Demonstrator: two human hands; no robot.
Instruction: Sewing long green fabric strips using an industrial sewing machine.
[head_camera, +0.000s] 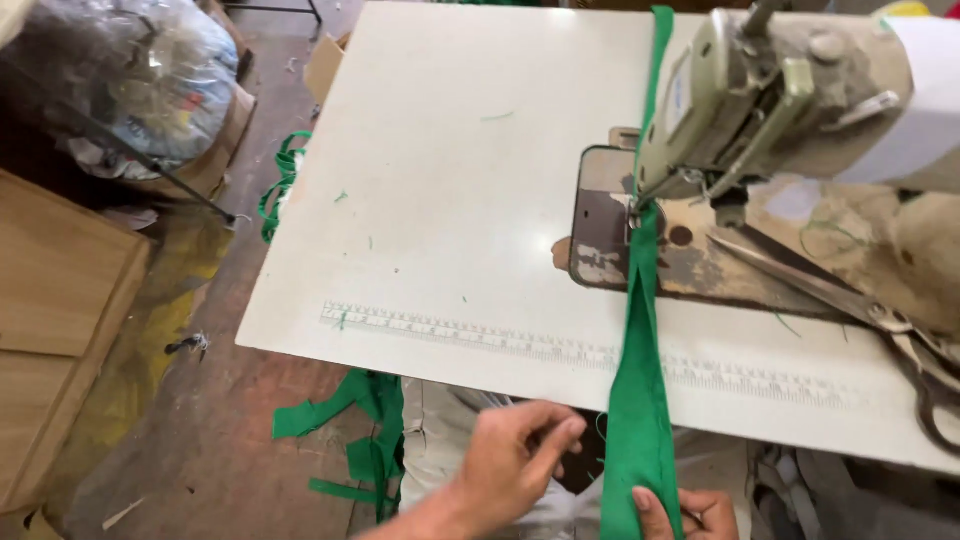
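While the right hand (690, 512) pinches the long green fabric strip (640, 400) at bottom centre, the left hand (515, 455), fingers loosely curled, holds nothing. Risk: w/ one-sided grip, strip may skew under the worn beige sewing machine (760, 100), upper right; steel scissors (850, 300) lie nearby.

Left hand (515, 455) fingers curled, pinching; right hand (690, 512) gripping, thumb up.

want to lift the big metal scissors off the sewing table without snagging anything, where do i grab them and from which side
Grip the large metal scissors by the looped handles at the table's right edge, coming in from the right. The blades point left toward the worn sewing machine and the green fabric strip, so that end is crowded. The right hand holds the strip; the left hand looks free.
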